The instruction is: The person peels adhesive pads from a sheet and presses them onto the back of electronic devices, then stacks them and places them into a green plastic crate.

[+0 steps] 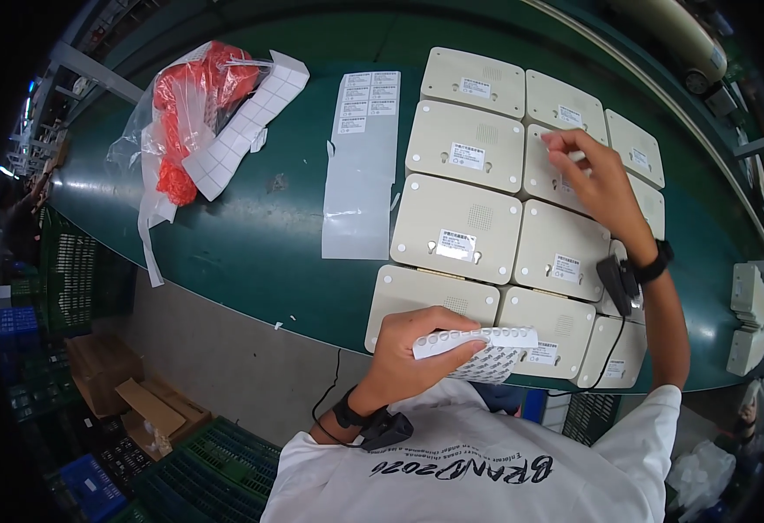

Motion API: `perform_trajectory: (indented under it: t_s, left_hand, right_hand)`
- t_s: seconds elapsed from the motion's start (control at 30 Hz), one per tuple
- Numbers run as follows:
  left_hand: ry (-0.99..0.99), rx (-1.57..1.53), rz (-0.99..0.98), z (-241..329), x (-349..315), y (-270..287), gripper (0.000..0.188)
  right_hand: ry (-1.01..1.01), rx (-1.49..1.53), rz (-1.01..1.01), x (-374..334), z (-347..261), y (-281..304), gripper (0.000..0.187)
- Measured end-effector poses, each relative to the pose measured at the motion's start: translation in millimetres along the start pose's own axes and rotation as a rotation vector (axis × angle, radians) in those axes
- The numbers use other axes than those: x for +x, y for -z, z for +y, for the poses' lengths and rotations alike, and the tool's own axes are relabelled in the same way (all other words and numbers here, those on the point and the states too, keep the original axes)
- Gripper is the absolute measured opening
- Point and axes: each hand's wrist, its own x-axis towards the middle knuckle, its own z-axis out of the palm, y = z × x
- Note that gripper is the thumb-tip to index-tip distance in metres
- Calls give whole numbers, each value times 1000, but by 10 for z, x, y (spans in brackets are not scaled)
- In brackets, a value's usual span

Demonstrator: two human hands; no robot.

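My left hand grips a sheet of round adhesive pads at the table's near edge. A row of clear-looking dots runs along its top, and its patterned backing hangs below. My right hand is over a beige plastic housing in the middle column, fingers curled and thumb close to the index finger. Whatever they pinch is too small to make out. Several similar housings lie face down in rows, such as the beige housing, with white labels, speaker holes and keyhole slots. Round white pads show at corners of many.
Left of the housings lies a partly used label sheet on the green table. Farther left are a clear bag with red plastic and a white gridded sheet. Cardboard boxes and crates stand on the floor.
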Motion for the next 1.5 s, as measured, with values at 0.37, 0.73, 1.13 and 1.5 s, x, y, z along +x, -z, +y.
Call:
perform_trajectory:
  t_s: [0.37, 0.73, 1.13, 1.5]
  left_hand:
    - [41, 1, -1, 17, -21, 4, 24]
    - [11, 2, -4, 0, 3, 4, 23]
    - [3, -7, -5, 14, -24, 5, 24]
    - [-6, -64, 70, 68, -118, 42, 23]
  right_hand:
    - [125, -119, 54, 342, 435, -167, 12]
    - [101, -109, 33, 377, 370, -137, 12]
    - [289, -425, 97, 102, 315, -106, 33]
    - [103, 334, -330, -862, -824, -65, 38]
